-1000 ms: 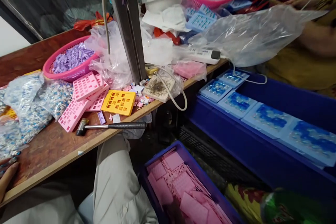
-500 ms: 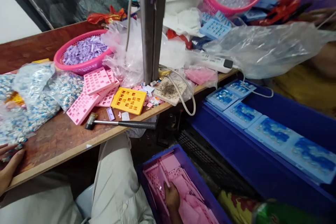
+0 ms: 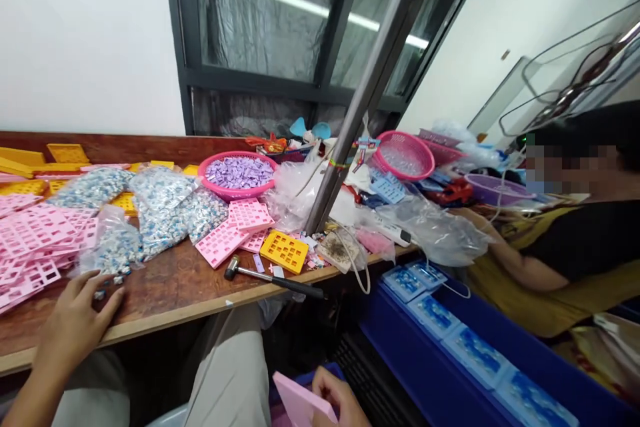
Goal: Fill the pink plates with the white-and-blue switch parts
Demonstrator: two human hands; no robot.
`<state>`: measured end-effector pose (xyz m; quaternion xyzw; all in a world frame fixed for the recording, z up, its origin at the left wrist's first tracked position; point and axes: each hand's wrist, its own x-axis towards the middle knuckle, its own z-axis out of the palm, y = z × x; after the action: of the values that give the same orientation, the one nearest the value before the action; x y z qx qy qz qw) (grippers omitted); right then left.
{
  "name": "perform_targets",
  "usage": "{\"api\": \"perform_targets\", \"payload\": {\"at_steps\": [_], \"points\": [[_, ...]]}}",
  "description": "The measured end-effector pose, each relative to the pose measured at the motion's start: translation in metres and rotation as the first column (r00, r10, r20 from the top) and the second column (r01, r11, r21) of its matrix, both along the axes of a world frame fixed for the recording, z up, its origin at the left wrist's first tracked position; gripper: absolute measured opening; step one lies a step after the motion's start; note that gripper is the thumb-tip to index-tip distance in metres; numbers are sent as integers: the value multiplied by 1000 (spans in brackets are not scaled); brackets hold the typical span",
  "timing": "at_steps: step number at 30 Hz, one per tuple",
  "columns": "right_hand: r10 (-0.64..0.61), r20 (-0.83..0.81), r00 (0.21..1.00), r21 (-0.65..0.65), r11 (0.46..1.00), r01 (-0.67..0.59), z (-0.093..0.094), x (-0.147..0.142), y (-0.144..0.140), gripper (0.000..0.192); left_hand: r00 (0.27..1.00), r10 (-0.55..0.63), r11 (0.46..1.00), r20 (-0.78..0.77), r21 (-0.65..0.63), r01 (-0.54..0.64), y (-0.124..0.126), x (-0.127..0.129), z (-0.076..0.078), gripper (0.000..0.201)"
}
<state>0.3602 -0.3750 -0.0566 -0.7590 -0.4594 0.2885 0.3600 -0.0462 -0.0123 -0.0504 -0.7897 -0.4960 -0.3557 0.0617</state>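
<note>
My right hand (image 3: 343, 395) grips a flat pink plastic panel (image 3: 300, 400), tilted, above the blue bin (image 3: 334, 371) beside my leg. On the table's left side my left hand (image 3: 80, 320) rests with its fingers apart, the fingertips at a few small blue-and-white pieces (image 3: 101, 294). Those pieces lie by the mouth of a clear plastic bag (image 3: 117, 243) full of the same kind. Pink panels with square holes (image 3: 40, 233) are piled beyond that hand. More pink panels (image 3: 223, 242) lie mid-table beside a yellow panel (image 3: 284, 251).
A hammer (image 3: 275, 280) lies at the table's front edge, handle overhanging. Behind are a pink basket of purple pieces (image 3: 240, 173) and a metal post (image 3: 345, 140). Blue trays (image 3: 475, 350) line a blue surface at right. A co-worker's arm (image 3: 520, 260) is beyond.
My right hand has come up out of the bin with a pink panel. The view has swung up and left, showing more of the table. My left hand stays by the small pieces.
</note>
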Motion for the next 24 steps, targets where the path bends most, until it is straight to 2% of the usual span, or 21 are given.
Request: {"api": "perform_targets", "payload": {"at_steps": [2, 3, 4, 5, 7, 9, 11, 14, 16, 17, 21, 24], "points": [[90, 151, 984, 47, 994, -99, 60, -36, 32, 13, 1000, 4, 1000, -2, -15, -4, 6, -4, -8, 48], [142, 222, 965, 88, 982, -165, 83, -56, 50, 11, 1000, 10, 999, -4, -31, -10, 7, -5, -10, 50], [179, 299, 937, 142, 963, -230, 100, -77, 69, 5, 1000, 18, 999, -2, -47, -18, 9, -6, -12, 51], [197, 381, 904, 188, 940, -284, 113, -98, 89, 8, 1000, 27, 998, 3, -60, -27, 9, -6, -13, 52], [209, 539, 816, 192, 913, -360, 124, -138, 133, 19, 999, 35, 996, 17, -78, -34, 8, -5, -14, 52], [242, 651, 719, 113, 906, -407, 122, -171, 175, 28, 999, 27, 996, 23, -90, -25, 7, -3, -13, 50], [286, 709, 644, 26, 903, -429, 112, -195, 210, 30, 999, 11, 994, 33, -105, -7, 6, -1, -11, 48], [366, 707, 605, 10, 850, -527, 92, -210, 241, 39, 997, -11, 988, 79, -151, 22, 3, 3, -6, 43], [393, 686, 612, 70, 802, -593, 79, -208, 248, 49, 993, -37, 980, 114, -192, 58, 1, 4, -3, 39], [385, 677, 628, 103, 795, -598, 74, -205, 249, 50, 991, -52, 975, 127, -207, 78, 0, 5, -1, 36], [354, 631, 690, 138, 824, -549, 59, -193, 247, 50, 986, -75, 970, 152, -217, 107, -2, 6, 2, 30], [307, 637, 707, 143, 854, -499, 49, -194, 247, 55, 982, -13, 977, 189, -207, 53, -3, 4, 3, 29]]}}
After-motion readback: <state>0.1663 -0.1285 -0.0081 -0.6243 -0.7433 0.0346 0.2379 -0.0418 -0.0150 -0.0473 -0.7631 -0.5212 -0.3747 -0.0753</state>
